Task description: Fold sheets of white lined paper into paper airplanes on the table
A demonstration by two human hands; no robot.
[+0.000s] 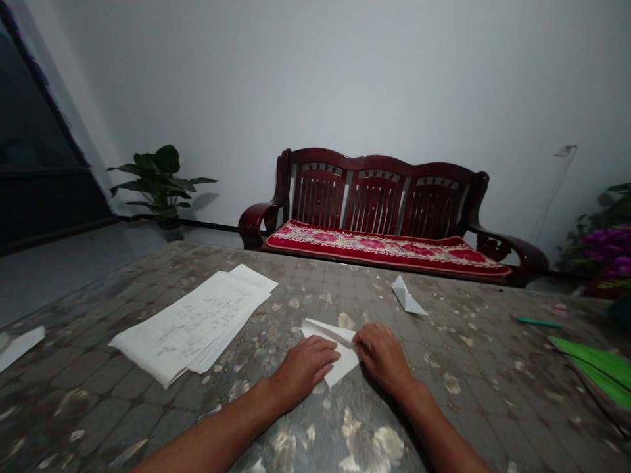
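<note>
A sheet of white folded paper lies on the patterned tabletop between my hands, with a folded flap along its far edge. My left hand rests over the paper's left part, its fingers lying fairly flat and pressing on it. With fingers bent together, my right hand pinches the paper at its right end, where the flap narrows. The fingertips hide part of that corner. Beyond my right hand stands a small folded paper piece, with one point sticking up.
Left of my hands lies a stack of written sheets. Another white paper is at the far left. A teal pen and a bright green item with dark cords lie right. A wooden bench stands behind the table.
</note>
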